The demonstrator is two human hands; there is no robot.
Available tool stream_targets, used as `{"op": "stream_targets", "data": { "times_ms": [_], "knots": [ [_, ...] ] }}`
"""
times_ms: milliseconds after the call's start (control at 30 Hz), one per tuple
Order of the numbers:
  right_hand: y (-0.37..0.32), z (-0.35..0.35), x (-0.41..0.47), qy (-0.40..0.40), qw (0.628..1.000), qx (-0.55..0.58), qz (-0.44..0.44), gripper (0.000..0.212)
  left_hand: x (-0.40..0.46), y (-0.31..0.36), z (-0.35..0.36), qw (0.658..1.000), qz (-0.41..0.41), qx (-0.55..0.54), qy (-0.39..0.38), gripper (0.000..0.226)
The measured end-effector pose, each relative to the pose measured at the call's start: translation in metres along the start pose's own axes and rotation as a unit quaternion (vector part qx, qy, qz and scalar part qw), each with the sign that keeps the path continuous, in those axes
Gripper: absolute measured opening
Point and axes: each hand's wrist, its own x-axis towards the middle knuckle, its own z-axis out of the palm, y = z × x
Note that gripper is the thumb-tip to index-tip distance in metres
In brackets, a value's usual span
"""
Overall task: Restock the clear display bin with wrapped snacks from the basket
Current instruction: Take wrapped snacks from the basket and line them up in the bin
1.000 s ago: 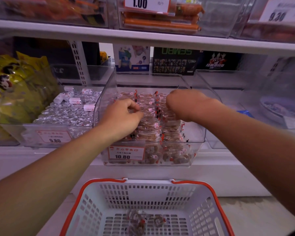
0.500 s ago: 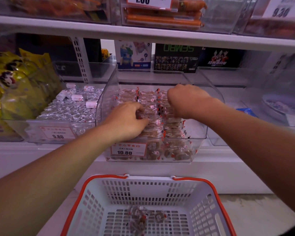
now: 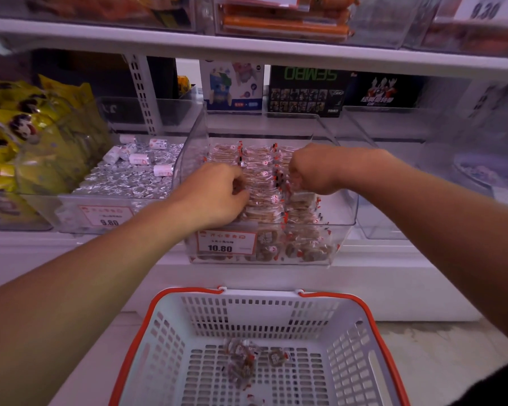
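now both hands work mid-frame in the clear display bin: the left hand and right hand pinch wrapped snacks, tidying rows; next, the leftovers in the basket, low in frame.

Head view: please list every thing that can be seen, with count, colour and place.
clear display bin: one, transparent, middle shelf, centre
wrapped snacks: many, brown with red-marked wrappers, in rows in the bin
price label: one, white and red, bin front, reads 10.80
basket: one, white with orange rim, below the shelf
snacks in basket: few, brown, basket floor
silver sweets: many, left neighbouring bin
yellow bags: several, far left
left hand: in bin, on snacks
right hand: in bin, fingers curled among snacks
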Motion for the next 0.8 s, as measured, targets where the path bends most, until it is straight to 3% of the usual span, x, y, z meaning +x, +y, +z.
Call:
{"op": "stream_targets", "data": {
  "times_ms": [100, 167, 267, 333, 400, 467, 533, 600, 667, 800],
  "knots": [
    [-0.006, -0.02, -0.025, 0.07, 0.997, -0.012, -0.012, 0.028, -0.016, 0.004, -0.005, 0.99, 0.084, -0.005, 0.111, 0.022],
    [-0.013, -0.03, -0.048, 0.166, 0.984, -0.025, -0.06, 0.021, -0.035, 0.004, -0.006, 0.953, 0.194, -0.006, 0.232, 0.032],
    [-0.038, -0.019, -0.088, 0.298, 0.933, -0.009, -0.201, 0.018, -0.072, -0.007, 0.01, 0.901, 0.353, 0.017, 0.25, 0.032],
    [-0.068, 0.019, -0.111, 0.264, 0.915, 0.039, -0.302, 0.011, -0.097, -0.021, 0.039, 0.921, 0.362, 0.054, 0.129, 0.03],
    [-0.097, 0.079, -0.127, 0.072, 0.933, 0.052, -0.349, 0.006, -0.123, -0.036, 0.078, 0.95, 0.273, 0.117, -0.097, 0.028],
    [-0.118, 0.142, -0.139, -0.193, 0.931, 0.015, -0.309, 0.023, -0.152, -0.056, 0.117, 0.922, 0.155, 0.168, -0.312, 0.024],
    [-0.13, 0.205, -0.149, -0.358, 0.894, -0.001, -0.268, 0.046, -0.179, -0.074, 0.155, 0.865, 0.072, 0.169, -0.468, 0.025],
    [-0.143, 0.258, -0.153, -0.42, 0.874, 0.007, -0.244, 0.056, -0.201, -0.085, 0.195, 0.82, 0.0, 0.151, -0.552, 0.03],
    [-0.161, 0.298, -0.152, -0.448, 0.867, 0.048, -0.213, 0.063, -0.221, -0.085, 0.232, 0.797, -0.077, 0.107, -0.589, 0.039],
    [-0.2, 0.353, -0.152, -0.401, 0.882, 0.192, -0.153, 0.056, -0.256, -0.078, 0.296, 0.812, -0.183, 0.01, -0.554, 0.048]
  ]
}}
